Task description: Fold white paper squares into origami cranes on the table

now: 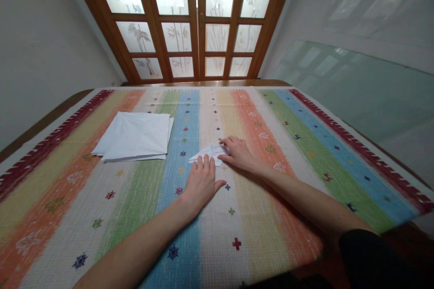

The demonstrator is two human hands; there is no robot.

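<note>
Your left hand point(200, 183) lies open, palm down, on the striped tablecloth point(142, 207), fingertips on the near edge of a small folded white paper point(209, 149). Your right hand point(240, 153) curves at the paper's right end, thumb nearer you than the fingers; whether it pinches, I cannot tell. Left of the folded paper sits a stack of white sheets point(137, 135). Farthest off stand wood-framed doors point(200, 49) with frosted panes.

Person is wearing black: plain sleeve point(369, 253) is ending around right elbow, dark cloth point(291, 281) is showing at bottom edge. Left forearm point(135, 244), right forearm point(305, 194), left hand point(200, 180), right hand point(240, 154) showing bare.
</note>
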